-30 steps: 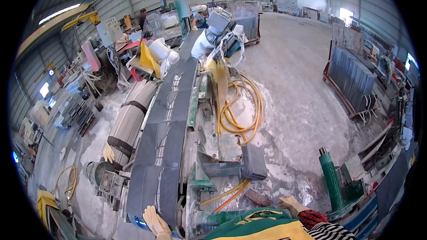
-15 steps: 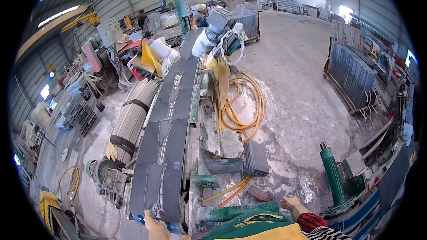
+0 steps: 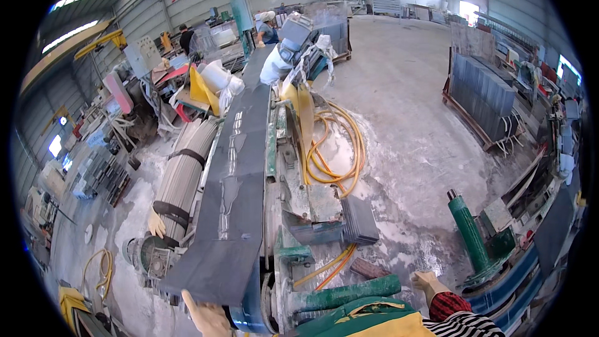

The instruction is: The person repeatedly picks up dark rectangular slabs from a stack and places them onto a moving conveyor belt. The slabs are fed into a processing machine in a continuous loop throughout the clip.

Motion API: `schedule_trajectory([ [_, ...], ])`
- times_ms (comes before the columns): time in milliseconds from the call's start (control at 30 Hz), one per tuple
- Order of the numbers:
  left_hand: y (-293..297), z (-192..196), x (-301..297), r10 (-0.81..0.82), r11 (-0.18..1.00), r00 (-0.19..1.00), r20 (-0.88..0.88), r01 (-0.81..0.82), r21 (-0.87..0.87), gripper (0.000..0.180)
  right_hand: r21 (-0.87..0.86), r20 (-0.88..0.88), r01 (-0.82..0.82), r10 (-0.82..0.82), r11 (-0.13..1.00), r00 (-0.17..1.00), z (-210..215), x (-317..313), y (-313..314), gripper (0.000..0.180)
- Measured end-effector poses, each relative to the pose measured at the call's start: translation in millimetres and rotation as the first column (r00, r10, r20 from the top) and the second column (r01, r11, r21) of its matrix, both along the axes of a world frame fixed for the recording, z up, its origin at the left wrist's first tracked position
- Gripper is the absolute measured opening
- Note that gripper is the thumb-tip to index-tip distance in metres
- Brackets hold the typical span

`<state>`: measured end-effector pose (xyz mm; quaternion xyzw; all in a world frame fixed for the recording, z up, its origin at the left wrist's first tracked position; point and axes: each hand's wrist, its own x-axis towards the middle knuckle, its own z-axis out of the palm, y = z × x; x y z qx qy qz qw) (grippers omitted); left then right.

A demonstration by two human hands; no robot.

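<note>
At the near end of a conveyor, my left hand point(image 3: 207, 317) grips the front edge of a dark grey stone slab point(image 3: 215, 268). That slab sits askew, its near left corner jutting past the conveyor side. Behind it lie more dark slabs point(image 3: 236, 168) in a row, with wet streaks along their middle. My right hand point(image 3: 429, 284) hangs over the floor to the right, fingers loosely apart, with nothing visible in it. It is nearest to a green metal tube point(image 3: 352, 292) of the conveyor frame. The fingers under the slab are hidden.
Coiled yellow hoses point(image 3: 355, 150) and a small stack of slabs point(image 3: 360, 219) lie right of the conveyor. A green post point(image 3: 468, 231) stands farther right, before racked slabs point(image 3: 480, 90). Left are a ribbed roller point(image 3: 181, 178) and a motor point(image 3: 150, 256). A co-worker point(image 3: 268, 30) stands at the far end.
The nearest slab has come toward me and turned, its near corner swinging left past the conveyor. My left hand moved left and nearer with it. My right hand shifted slightly right in view.
</note>
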<state>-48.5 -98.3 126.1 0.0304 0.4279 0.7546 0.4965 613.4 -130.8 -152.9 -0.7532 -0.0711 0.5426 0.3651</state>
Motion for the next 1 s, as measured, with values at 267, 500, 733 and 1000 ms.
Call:
schedule_trajectory([
  [267, 25, 7, -1, 0.01, 0.973, 0.991, 0.13, 0.02, -0.229, 0.046, 0.181, -0.107, -0.208, 0.229, 0.961, 0.967, -8, -44, 13, 0.034],
  [500, 17, 14, -20, -0.013, 0.997, 1.0, 0.015, 0.014, -0.071, 0.052, 0.191, -0.082, -0.084, 0.101, 0.978, 0.991, 30, -21, -5, 0.034],
  [733, -10, 62, -14, 0.105, 0.993, 0.928, -0.357, -0.114, -0.003, 0.054, 0.383, 0.066, -0.064, 0.042, 0.921, 0.997, 32, -10, -14, 0.041],
  [1000, -6, 102, 101, -0.235, 0.955, 0.969, -0.082, 0.245, 0.167, 0.056, 0.594, -0.214, -0.231, 0.429, 0.771, 0.878, 187, -138, 50, 0.054],
])
